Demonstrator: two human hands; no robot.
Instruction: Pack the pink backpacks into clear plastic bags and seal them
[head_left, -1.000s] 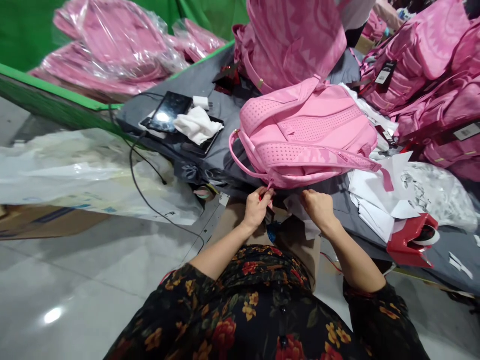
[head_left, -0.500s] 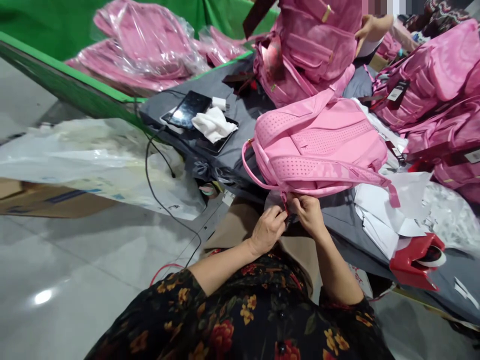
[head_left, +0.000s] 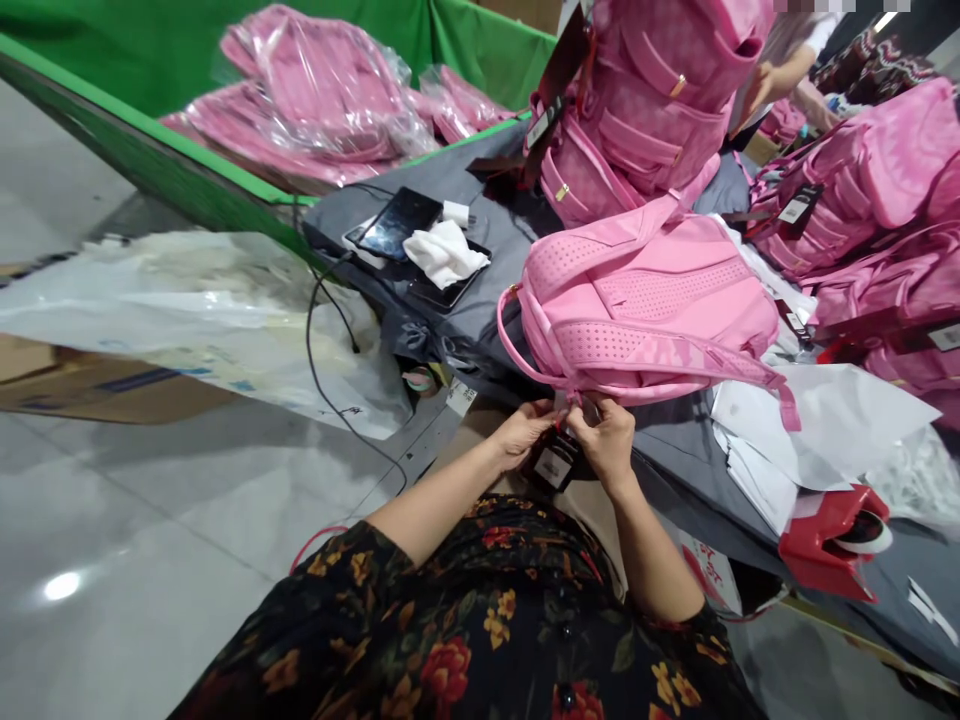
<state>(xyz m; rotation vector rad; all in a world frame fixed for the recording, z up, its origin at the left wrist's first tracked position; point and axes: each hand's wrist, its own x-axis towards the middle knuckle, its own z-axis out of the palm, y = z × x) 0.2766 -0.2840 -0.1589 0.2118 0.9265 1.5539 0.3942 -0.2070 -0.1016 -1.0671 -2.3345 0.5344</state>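
Note:
A pink backpack (head_left: 645, 300) lies back-side up on the grey-covered table (head_left: 480, 300), its perforated straps facing me. Both my hands meet just below its near edge. My left hand (head_left: 521, 437) is closed in a pinch beside a dark hang tag (head_left: 556, 463) with a white label. My right hand (head_left: 606, 440) is also closed, its fingers pinching at the top of that tag near the bag's zipper pull. The tag dangles between the two hands.
Sheets of white paper (head_left: 810, 420) and a red tape dispenser (head_left: 832, 540) lie right of the bag. A tablet (head_left: 394, 222) and white cloth (head_left: 446, 252) sit at the table's left. More pink backpacks (head_left: 862, 190) pile behind; another person's arm (head_left: 780, 75) holds one. Bagged backpacks (head_left: 315, 100) lie far left.
My hands have come together below the bag, and the dark hang tag now shows hanging between them. The view has shifted slightly; the other person's backpack has lifted higher.

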